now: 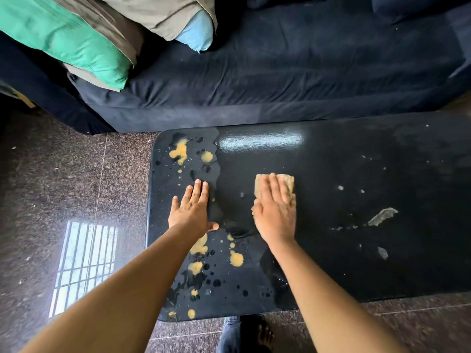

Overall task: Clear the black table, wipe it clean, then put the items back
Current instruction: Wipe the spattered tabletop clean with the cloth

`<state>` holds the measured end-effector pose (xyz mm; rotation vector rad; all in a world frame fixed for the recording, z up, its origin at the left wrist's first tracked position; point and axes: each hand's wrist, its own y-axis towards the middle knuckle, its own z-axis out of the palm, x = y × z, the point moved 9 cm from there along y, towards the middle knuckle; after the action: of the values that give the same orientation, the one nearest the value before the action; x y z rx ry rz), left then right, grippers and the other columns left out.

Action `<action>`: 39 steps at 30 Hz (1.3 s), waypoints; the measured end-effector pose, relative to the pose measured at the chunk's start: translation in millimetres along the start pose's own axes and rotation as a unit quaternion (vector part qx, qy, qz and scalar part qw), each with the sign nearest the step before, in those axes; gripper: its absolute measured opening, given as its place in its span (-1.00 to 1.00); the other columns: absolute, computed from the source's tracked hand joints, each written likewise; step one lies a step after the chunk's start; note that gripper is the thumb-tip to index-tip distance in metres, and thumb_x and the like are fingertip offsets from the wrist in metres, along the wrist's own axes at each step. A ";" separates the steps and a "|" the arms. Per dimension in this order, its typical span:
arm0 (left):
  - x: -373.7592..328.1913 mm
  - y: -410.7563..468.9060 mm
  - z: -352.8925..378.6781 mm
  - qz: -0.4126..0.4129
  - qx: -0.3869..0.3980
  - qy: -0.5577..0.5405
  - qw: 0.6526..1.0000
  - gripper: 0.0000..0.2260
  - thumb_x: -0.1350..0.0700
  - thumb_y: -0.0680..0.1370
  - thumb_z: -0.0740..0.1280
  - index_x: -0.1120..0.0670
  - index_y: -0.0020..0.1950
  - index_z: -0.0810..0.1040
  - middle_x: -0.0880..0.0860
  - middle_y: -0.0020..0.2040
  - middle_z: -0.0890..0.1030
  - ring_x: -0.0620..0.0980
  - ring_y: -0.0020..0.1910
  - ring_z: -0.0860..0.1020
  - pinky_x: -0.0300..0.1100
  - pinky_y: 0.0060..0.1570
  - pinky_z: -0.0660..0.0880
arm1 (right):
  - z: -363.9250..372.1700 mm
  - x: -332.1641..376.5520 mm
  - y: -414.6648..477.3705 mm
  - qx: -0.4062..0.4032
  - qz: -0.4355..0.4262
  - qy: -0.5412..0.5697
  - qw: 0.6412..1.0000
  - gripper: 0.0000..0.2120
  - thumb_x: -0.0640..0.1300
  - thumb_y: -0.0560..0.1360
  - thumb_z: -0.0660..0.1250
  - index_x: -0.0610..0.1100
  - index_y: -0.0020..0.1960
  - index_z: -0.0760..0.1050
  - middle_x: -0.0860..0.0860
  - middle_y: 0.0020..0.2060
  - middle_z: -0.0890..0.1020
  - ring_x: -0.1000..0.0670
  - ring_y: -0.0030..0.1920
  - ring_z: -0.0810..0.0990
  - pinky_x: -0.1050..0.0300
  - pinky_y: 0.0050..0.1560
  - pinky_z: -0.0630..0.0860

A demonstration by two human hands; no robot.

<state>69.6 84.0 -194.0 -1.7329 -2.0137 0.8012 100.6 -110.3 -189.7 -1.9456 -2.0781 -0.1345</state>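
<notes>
The black table (pixel 356 154) fills the middle and right of the head view. Yellow powder patches (pixel 179 151) and dark wet drops mark its left part. My right hand (pixel 276 215) lies flat on a tan cleaning cloth (pixel 286 183), pressing it onto the tabletop near the centre. My left hand (pixel 192 211) rests flat on the table, fingers spread, holding nothing, just right of the yellow stains. A wet wiped band runs between the two hands. Grey smears (pixel 382 216) and white specks lie on the table's right half.
A dark blue sofa (pixel 280 72) stands right behind the table's far edge, with green (pixel 74 44), brown and light blue cushions (pixel 197 34) at its left. Speckled brown stone floor (pixel 63 187) lies to the left and in front. My foot (pixel 262 335) shows below the near edge.
</notes>
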 end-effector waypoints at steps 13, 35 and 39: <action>0.6 -0.4 0.8 -0.004 0.008 0.008 1.000 -0.05 -0.18 0.50 0.33 0.02 0.52 -0.36 -0.04 0.53 -0.34 -0.02 0.53 -0.26 0.08 0.48 -0.18 | 11.6 20.8 -45.6 -0.028 -0.032 0.026 0.999 -0.45 -0.13 0.47 0.25 -0.11 0.45 0.30 -0.04 0.44 0.35 -0.06 0.47 0.24 -0.10 0.45 0.20; 22.9 -111.0 58.0 -0.067 -0.139 -0.153 0.976 -0.17 -0.11 0.52 0.32 -0.02 0.56 -0.19 -0.05 0.56 -0.23 -0.05 0.53 -0.25 0.00 0.49 -0.15 | 11.2 0.0 -103.8 0.039 -0.122 -0.031 0.991 -0.42 -0.01 0.46 0.09 -0.06 0.48 0.25 0.02 0.48 0.26 -0.02 0.49 0.17 -0.18 0.39 0.29; 27.0 -131.3 76.6 -0.125 -0.142 -0.165 0.968 -0.08 -0.20 0.46 0.35 0.01 0.55 -0.22 -0.01 0.55 -0.26 0.00 0.54 -0.23 0.04 0.48 -0.11 | 26.4 54.0 -126.5 0.057 -0.135 -0.004 0.989 -0.39 -0.01 0.42 0.11 -0.07 0.47 0.25 -0.03 0.50 0.23 -0.05 0.50 0.14 -0.20 0.41 0.20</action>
<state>-83.4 85.5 -172.9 -1.5145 -2.6206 0.7883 -30.7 -61.9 -183.8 -1.5975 -2.2919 -0.0612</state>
